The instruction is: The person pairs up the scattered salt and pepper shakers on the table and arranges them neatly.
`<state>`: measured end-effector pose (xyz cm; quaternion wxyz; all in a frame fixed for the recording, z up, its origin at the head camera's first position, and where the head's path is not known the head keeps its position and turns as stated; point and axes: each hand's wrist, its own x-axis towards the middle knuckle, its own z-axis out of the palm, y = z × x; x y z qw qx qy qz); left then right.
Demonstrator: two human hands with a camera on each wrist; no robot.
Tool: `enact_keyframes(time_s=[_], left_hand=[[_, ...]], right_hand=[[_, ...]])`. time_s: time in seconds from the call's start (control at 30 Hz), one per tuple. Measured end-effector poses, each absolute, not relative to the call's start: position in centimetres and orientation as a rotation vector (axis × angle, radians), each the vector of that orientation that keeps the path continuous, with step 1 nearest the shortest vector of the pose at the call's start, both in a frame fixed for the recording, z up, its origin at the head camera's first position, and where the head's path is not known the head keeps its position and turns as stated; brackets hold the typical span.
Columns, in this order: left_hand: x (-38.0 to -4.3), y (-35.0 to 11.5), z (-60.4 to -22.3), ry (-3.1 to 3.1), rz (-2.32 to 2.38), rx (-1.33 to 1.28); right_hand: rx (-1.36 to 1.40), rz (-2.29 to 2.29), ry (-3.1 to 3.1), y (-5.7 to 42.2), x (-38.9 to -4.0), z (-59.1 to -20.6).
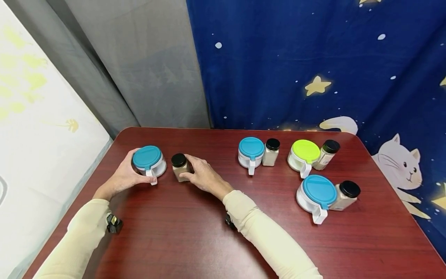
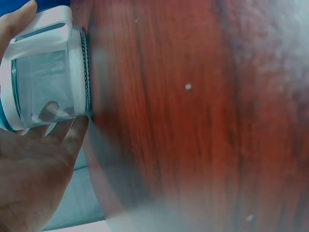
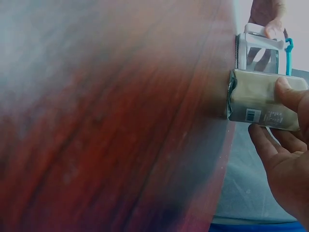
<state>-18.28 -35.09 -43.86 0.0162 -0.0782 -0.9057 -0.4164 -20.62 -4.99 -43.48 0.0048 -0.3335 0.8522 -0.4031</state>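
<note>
At the table's far left, my left hand [image 1: 122,175] holds a clear seasoning jar with a blue lid and white handle [image 1: 147,157]. In the left wrist view, its fingers lie behind the jar [image 2: 46,84] and the thumb is by the handle. Just to the right, my right hand [image 1: 206,176] grips a black-capped spice bottle [image 1: 180,170] between thumb and fingers. The right wrist view shows a barcode label low on this bottle [image 3: 253,96], which contains pale powder. Both containers stand upright, a small gap between them in the head view.
On the right of the red-brown table [image 1: 195,232] stand another blue-lidded jar [image 1: 251,149] beside a spice bottle [image 1: 270,153], a green-lidded jar [image 1: 305,152] with its bottle [image 1: 325,155], and a nearer blue-lidded jar [image 1: 318,193] with its bottle [image 1: 345,197]. Curtains [image 1: 278,77] hang behind.
</note>
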Motion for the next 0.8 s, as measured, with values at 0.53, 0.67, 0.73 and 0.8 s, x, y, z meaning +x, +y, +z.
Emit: enact_keyframes(time_s=[0.53, 0.67, 0.73, 0.8], left_hand=[[-17.1, -34.0, -43.4, -2.774, -1.265, -0.276], [-16.8, -33.8, -43.3, -2.775, -1.274, -0.300], [-16.7, -33.7, -43.3, -2.773, -1.283, -0.308], [-16.5, -33.6, -43.2, -2.769, -1.294, -0.320]], right_hand=[[-1.067, -1.352, 2.592, -4.2, -19.7, -43.3], [-1.011, -1.383, 2.592, -3.8, -19.5, -42.9], [-1.001, -1.407, 2.589, -3.6, -19.5, -42.8], [-1.001, -1.431, 2.581, -3.4, -19.5, -42.8]])
